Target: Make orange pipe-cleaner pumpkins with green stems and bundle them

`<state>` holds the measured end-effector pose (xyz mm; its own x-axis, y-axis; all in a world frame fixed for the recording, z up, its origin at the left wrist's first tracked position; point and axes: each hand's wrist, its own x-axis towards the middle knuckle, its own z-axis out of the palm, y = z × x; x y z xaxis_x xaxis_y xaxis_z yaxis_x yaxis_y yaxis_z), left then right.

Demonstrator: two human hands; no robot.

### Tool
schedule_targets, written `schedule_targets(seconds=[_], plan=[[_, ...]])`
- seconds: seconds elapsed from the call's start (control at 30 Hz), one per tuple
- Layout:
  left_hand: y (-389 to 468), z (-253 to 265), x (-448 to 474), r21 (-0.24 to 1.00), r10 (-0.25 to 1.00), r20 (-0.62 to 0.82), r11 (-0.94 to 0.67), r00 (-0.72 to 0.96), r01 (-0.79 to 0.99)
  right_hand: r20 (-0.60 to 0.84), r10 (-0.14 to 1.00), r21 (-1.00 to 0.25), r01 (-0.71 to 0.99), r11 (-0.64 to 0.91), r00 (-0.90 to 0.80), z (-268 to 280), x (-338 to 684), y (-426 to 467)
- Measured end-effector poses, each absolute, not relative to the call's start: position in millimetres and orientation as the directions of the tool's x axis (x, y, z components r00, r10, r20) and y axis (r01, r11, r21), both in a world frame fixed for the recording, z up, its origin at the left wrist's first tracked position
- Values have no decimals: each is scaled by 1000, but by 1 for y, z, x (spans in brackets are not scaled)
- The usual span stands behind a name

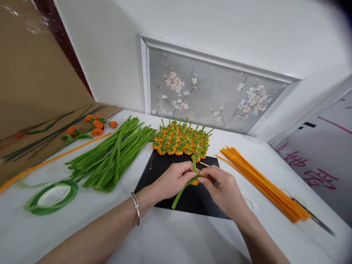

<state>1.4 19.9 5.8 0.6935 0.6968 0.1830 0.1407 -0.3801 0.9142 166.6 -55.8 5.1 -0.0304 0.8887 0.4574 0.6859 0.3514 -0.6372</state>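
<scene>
Above a black mat, my two hands meet over a small orange pipe-cleaner pumpkin. A green pipe cleaner crosses it, one end slanting down to the left, and a green piece stands up between my hands. My left hand is closed, thumb and fingers pinching at the pumpkin and green pipe cleaner. My right hand pinches the green pipe cleaner at the right side. Fingers hide most of the pumpkin. Just beyond them lie a finished-looking pumpkin and a thin pale stick.
Rows of orange pumpkins with green stems stand behind the mat. Green pipe cleaners and a roll of green tape lie left. Orange pipe cleaners and a dark pointed tool lie right. Orange flowers rest on cardboard.
</scene>
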Motion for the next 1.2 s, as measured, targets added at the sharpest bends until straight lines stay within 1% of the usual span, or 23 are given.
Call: schedule_targets(seconds=[0.1,0.17,0.23,0.27,0.3,0.33,0.37,0.4,0.43,0.47,0.5,0.53,0.57,0.6,0.63,0.7,0.77,0.83,0.9,1.0,1.07,1.13,1.2], plan=[[20,7,1,938,690,127,-317,713,140,606,770,-375,782,498,-199,3,166,-55],[21,9,1,975,669,53,-195,742,106,657,671,-131,824,551,-344,3,168,-56],[20,11,0,997,648,-17,-43,761,59,666,584,94,829,551,-464,3,170,-57],[20,12,0,999,643,-40,16,765,39,664,554,165,821,547,-503,3,172,-58],[20,12,0,999,647,-51,48,761,26,660,537,198,811,551,-525,3,173,-58],[19,12,1,998,657,-47,54,753,15,662,536,183,806,562,-524,3,174,-57],[19,11,1,999,672,-28,36,740,5,679,551,114,811,574,-485,2,175,-56],[19,11,1,1000,694,6,-6,720,-3,701,590,-13,820,573,-401,1,176,-55],[19,10,1,997,719,56,-76,692,-2,708,651,-190,813,551,-275,0,176,-53],[19,9,1,985,742,118,-170,661,15,671,730,-400,766,504,-129,-1,177,-51],[18,8,1,960,754,186,-277,630,49,580,815,-607,668,431,1,-2,176,-50],[18,7,0,919,755,254,-383,605,91,448,890,-774,536,337,87,-2,176,-49],[18,6,-1,870,742,318,-477,590,130,304,945,-885,402,235,117,-2,175,-48],[18,6,-1,820,720,373,-551,585,156,178,978,-945,294,140,106,-2,173,-48],[18,5,-2,778,694,417,-606,587,164,88,993,-972,226,67,81,-2,172,-48],[17,2,-2,726,647,471,-671,600,154,9,998,-981,194,-2,56,-1,167,-49],[15,0,-2,699,620,479,-698,622,156,13,999,-974,227,2,49,0,163,-50],[14,-1,-1,698,618,454,-694,642,176,75,995,-946,322,51,60,0,160,-51],[13,-2,0,730,648,399,-653,649,203,233,970,-847,506,163,76,0,159,-52],[12,-1,3,872,713,271,-467,647,149,522,852,-535,766,356,-31,-1,161,-53],[12,1,6,964,723,170,-262,669,38,610,784,-371,831,414,-118,-2,163,-53],[10,3,8,995,716,99,-81,691,-58,642,755,-311,854,416,-134,-2,164,-53],[8,6,10,995,726,63,9,685,-101,645,760,-369,839,399,-78,-3,163,-52]])
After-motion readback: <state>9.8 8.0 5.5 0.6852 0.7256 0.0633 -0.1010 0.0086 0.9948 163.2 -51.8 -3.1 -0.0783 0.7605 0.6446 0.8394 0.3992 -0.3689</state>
